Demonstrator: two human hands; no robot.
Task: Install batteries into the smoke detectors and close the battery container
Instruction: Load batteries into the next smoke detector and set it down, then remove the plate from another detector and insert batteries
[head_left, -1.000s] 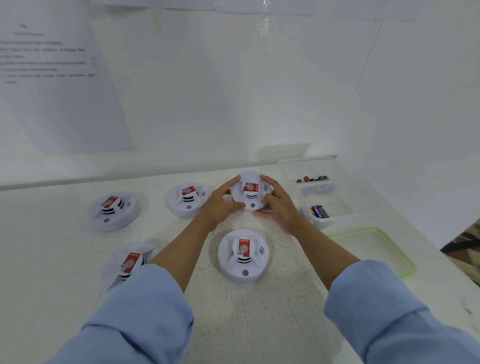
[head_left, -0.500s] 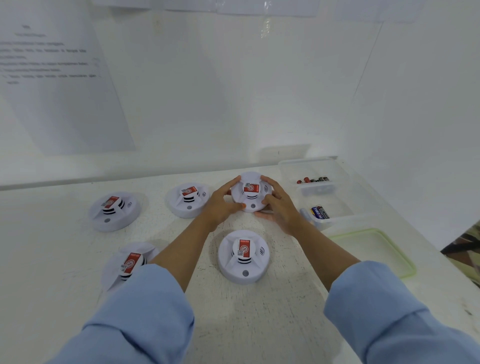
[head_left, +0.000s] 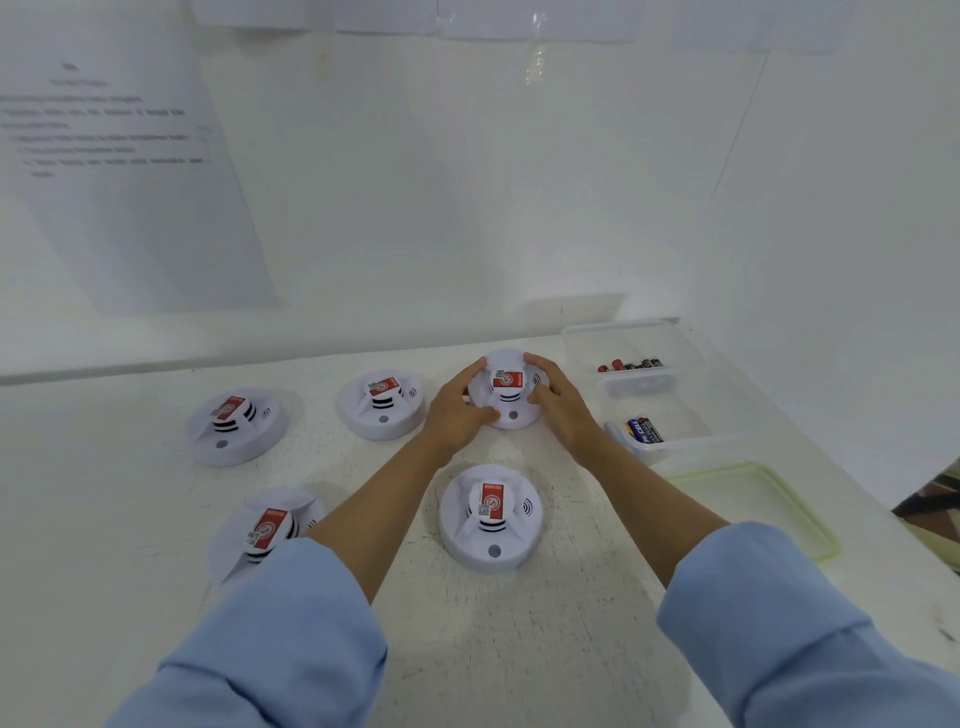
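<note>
Both hands grip the far smoke detector (head_left: 508, 382), a round white plastic disc with a raised hub, black vent slits and a red-and-white label on top. It sits at the back of the table (head_left: 519, 649), just left of the battery container (head_left: 613, 329). The left hand (head_left: 457, 410) curls its fingers round the disc's left rim with the thumb at the near edge, and the right hand (head_left: 563, 410) wraps the right rim with bent fingers over the far edge. Four matching discs lie flat around them: the middle detector (head_left: 384, 402), the left detector (head_left: 234, 423), the near detector (head_left: 491, 517) and the near-left detector (head_left: 262, 530) (partly hidden by the pale blue left sleeve (head_left: 270, 639)). The container is clear, rectangular plastic with rounded corners. It holds cylindrical batteries (head_left: 644, 430) in two clusters, far and near. Its flat translucent lid (head_left: 753, 504), with a pale green rim, lies on the scuffed, speckled white tabletop beside it.
</note>
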